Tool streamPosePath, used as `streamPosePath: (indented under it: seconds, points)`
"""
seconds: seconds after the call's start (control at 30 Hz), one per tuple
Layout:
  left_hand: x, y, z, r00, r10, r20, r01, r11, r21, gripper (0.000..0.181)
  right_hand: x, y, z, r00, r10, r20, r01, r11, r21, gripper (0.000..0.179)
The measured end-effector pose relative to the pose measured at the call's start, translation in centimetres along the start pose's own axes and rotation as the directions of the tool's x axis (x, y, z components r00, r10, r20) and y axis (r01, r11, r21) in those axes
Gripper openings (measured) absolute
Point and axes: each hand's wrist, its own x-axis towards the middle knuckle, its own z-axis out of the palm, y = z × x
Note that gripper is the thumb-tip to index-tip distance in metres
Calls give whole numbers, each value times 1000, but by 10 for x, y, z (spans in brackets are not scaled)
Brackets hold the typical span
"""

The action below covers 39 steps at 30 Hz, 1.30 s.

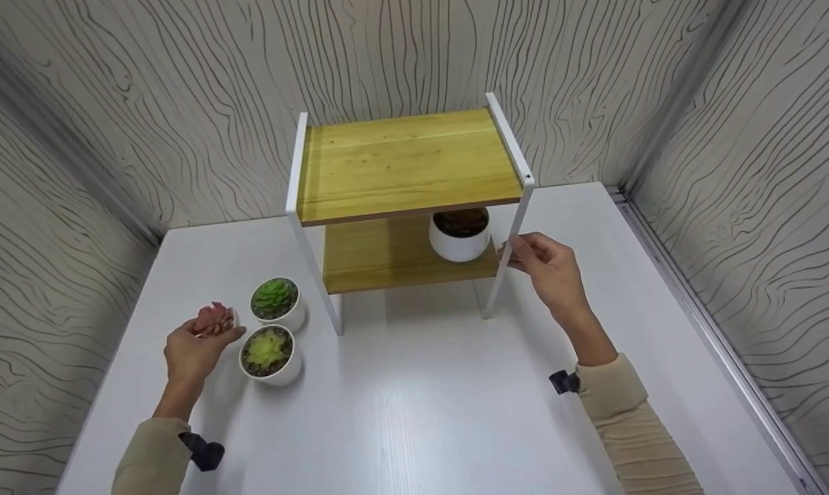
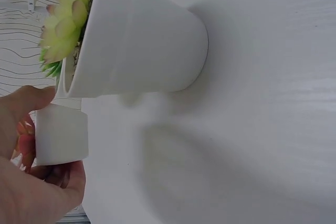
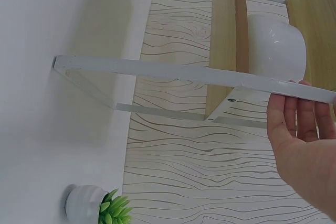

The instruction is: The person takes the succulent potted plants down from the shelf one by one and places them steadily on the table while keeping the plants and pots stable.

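Note:
At the left, my left hand point(image 1: 193, 354) grips a small white pot point(image 2: 62, 135) with a red succulent point(image 1: 214, 320) between thumb and fingers. Right beside it are a yellow-green succulent point(image 1: 267, 350) and a green succulent point(image 1: 274, 298), each in a white pot; the yellow-green one's pot point(image 2: 142, 35) looms large in the left wrist view. My right hand point(image 1: 552, 271) pinches the right front leg point(image 3: 173, 72) of a two-tier wooden shelf point(image 1: 407, 165) with white side frames. The right thumb lies at the leg's front, the fingers behind it.
On the lower tier point(image 1: 373, 258), toward its right end, sits a white pot point(image 1: 460, 244) with a dark top, partly under the upper board. Another green succulent point(image 3: 115, 209) in a white pot shows low in the right wrist view. Patterned walls point(image 1: 387, 55) enclose the white table point(image 1: 414, 412).

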Motion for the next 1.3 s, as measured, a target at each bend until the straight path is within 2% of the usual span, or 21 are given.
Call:
streamPosePath:
  seconds: [0.2,0.37,0.53,0.77,1.07,1.3]
  points:
    - [6,-7,1,1000,24,-3,-24,999,46,87,0,2,0,1000,-3,-8,3,1000,6,41]
    - [12,-11,1,999,11,50,-14,999,43,95,2,3,1,1000,-10,0,10,1000,16,37]
    - [20,-11,1,994,39,101,-45,997,60,93,2,3,0,1000,-10,-7,10,1000,17,39]
    - [27,-15,2,990,57,132,-70,993,93,91,1,3,-1,1000,-8,-1,8,1000,29,43]
    - [30,-21,7,992,50,115,-63,992,112,89,0,1,0,1000,2,-7,-2,1000,19,42]
    - [30,-26,10,993,74,91,-85,990,114,84,1,3,1,1000,-3,-14,4,1000,24,38]
